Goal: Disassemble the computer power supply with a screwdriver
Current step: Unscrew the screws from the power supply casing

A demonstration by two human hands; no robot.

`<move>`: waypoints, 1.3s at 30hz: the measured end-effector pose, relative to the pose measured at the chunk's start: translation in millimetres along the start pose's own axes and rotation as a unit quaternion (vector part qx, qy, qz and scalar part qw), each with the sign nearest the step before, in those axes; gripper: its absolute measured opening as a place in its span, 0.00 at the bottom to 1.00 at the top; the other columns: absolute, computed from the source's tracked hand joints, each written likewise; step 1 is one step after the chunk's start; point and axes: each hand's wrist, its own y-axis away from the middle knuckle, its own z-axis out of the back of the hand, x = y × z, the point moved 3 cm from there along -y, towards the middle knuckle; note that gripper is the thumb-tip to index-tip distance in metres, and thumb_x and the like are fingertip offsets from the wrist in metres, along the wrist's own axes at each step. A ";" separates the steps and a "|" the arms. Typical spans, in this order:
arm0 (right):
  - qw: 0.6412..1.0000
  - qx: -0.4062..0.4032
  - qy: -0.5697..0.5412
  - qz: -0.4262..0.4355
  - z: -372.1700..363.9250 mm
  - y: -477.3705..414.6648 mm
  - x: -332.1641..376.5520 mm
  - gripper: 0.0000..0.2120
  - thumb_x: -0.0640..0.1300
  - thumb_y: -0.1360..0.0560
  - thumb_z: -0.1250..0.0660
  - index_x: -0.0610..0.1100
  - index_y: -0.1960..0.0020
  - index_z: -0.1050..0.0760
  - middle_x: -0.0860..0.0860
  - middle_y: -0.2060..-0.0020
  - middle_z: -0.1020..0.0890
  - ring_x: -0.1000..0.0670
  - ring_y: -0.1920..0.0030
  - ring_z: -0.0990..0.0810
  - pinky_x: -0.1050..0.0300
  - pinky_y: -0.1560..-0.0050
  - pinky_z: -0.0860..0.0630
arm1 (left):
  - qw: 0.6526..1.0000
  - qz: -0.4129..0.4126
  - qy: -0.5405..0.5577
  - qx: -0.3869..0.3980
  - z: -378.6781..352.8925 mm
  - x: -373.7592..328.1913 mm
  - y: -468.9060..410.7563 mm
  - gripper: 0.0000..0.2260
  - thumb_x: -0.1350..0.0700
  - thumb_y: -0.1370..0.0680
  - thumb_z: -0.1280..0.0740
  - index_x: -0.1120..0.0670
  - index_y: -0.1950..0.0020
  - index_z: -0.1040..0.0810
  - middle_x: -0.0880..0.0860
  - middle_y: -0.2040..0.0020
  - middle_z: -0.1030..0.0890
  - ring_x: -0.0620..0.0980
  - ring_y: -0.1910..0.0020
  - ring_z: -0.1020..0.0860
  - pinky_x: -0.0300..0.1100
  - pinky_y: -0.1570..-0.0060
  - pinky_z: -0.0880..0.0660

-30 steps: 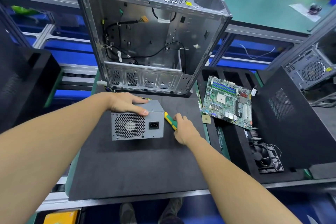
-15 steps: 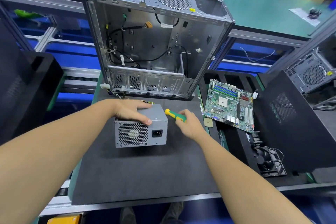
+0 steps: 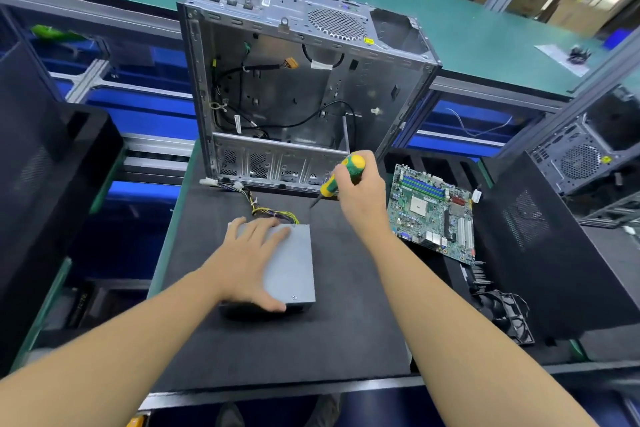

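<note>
The grey metal power supply [image 3: 292, 267] lies flat on the black foam mat [image 3: 311, 343], its plain top side up, with a bundle of yellow and black wires [image 3: 273, 210] trailing from its far end. My left hand [image 3: 252, 260] lies spread over its left half, fingers straight, thumb at the near edge. My right hand [image 3: 360, 187] grips a green and yellow screwdriver [image 3: 341, 177] in the air above and behind the unit, tip pointing down-left. The tip touches nothing.
An empty open computer case [image 3: 298, 94] stands upright behind the mat. A green motherboard [image 3: 433, 211] and a black fan [image 3: 505, 315] lie to the right. Black side panels [image 3: 540, 253] lean at right and left. A green bench runs behind.
The power supply has been turned so its plain side faces up instead of its fan grille facing me. My right hand lifted the screwdriver off the mat. The left hand now lies flat on top.
</note>
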 end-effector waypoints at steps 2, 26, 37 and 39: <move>1.000 0.002 -0.013 0.005 -4.4 3.2 4.7 0.04 0.52 0.27 0.38 0.57 0.55 0.33 0.54 0.67 0.18 0.51 0.64 0.19 0.49 0.59 0.19 | 0.999 0.021 0.050 -0.002 3.3 2.3 -3.9 0.57 0.17 0.43 0.42 0.47 0.21 0.46 0.49 0.27 0.42 0.51 0.25 0.47 0.53 0.27 0.58; 0.994 0.089 0.004 0.060 -23.1 11.2 13.2 0.07 0.53 0.23 0.37 0.57 0.54 0.37 0.49 0.67 0.17 0.57 0.71 0.20 0.67 0.70 0.30 | 0.905 0.320 0.202 -0.193 12.3 -5.6 -43.6 0.04 0.41 0.25 0.33 0.36 0.55 0.18 0.38 0.52 0.20 0.42 0.51 0.27 0.44 0.49 0.42; 0.988 0.140 0.024 0.060 -21.9 8.8 26.0 0.11 0.52 0.24 0.34 0.56 0.56 0.37 0.48 0.70 0.19 0.51 0.76 0.21 0.54 0.78 0.23 | 0.911 0.300 0.191 -0.208 10.5 -6.3 -42.0 0.03 0.43 0.25 0.34 0.36 0.56 0.21 0.37 0.53 0.20 0.42 0.52 0.26 0.46 0.49 0.40; 0.982 0.162 0.066 0.069 -21.5 5.2 32.8 0.15 0.53 0.24 0.32 0.52 0.56 0.39 0.47 0.70 0.19 0.49 0.76 0.21 0.49 0.77 0.21 | 0.916 0.287 0.190 -0.207 8.2 -5.7 -40.9 0.04 0.44 0.25 0.34 0.37 0.53 0.20 0.37 0.52 0.21 0.41 0.51 0.26 0.46 0.48 0.40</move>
